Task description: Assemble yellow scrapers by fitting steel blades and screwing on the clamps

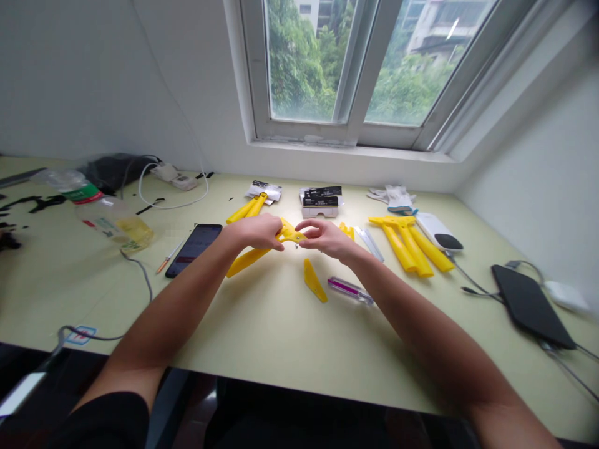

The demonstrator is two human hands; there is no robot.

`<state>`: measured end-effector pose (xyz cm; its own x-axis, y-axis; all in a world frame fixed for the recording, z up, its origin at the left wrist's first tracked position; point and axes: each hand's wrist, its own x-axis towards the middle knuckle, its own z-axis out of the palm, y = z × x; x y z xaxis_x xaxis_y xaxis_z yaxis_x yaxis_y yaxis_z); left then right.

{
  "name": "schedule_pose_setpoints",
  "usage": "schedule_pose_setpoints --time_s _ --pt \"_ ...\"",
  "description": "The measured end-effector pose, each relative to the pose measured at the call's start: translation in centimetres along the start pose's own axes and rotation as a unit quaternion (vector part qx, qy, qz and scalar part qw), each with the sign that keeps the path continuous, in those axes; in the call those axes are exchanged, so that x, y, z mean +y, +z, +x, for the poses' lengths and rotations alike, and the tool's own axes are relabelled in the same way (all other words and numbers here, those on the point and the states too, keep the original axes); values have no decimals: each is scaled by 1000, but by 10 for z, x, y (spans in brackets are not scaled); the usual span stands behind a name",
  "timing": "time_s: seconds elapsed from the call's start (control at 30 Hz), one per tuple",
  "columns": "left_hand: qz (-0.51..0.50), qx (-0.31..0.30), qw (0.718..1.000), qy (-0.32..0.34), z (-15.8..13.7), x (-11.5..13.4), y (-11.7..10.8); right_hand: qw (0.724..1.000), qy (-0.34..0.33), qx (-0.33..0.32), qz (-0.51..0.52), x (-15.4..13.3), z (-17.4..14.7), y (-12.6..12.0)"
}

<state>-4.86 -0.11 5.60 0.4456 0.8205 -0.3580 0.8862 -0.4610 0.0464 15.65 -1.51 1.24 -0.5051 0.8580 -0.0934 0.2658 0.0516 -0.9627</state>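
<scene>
My left hand [264, 231] is closed around a yellow plastic scraper [291, 234], whose long handle [249, 262] slants down to the left under the palm. At the scraper's right end a small screw shows in the plastic. There my right hand [324, 238] has its thumb and fingertips curled about the tip. Another tiny dark bit, perhaps a screw, lies on the table just below. Nearer to me rest a flat curved yellow plastic piece [314, 282] and a clear screwdriver with a purple core [350, 290], partly behind my right forearm.
More yellow scrapers [406, 244] lie to the right, others [247, 209] behind my left hand. Small black-and-white boxes [321, 202], metal strips [369, 243] and white gloves [394, 197] sit farther back. A phone [194, 251] and bottle [110, 215] are left; another phone [531, 304] with cables is right.
</scene>
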Motion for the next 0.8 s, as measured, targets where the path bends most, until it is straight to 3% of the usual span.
schedule_pose_setpoints --time_s 0.3,0.8 --pt "31 79 996 -14 -11 16 2 995 26 92 -24 -5 0 9" --pt "15 76 997 -2 -9 14 1 998 -6 66 -9 -3 -1 3"
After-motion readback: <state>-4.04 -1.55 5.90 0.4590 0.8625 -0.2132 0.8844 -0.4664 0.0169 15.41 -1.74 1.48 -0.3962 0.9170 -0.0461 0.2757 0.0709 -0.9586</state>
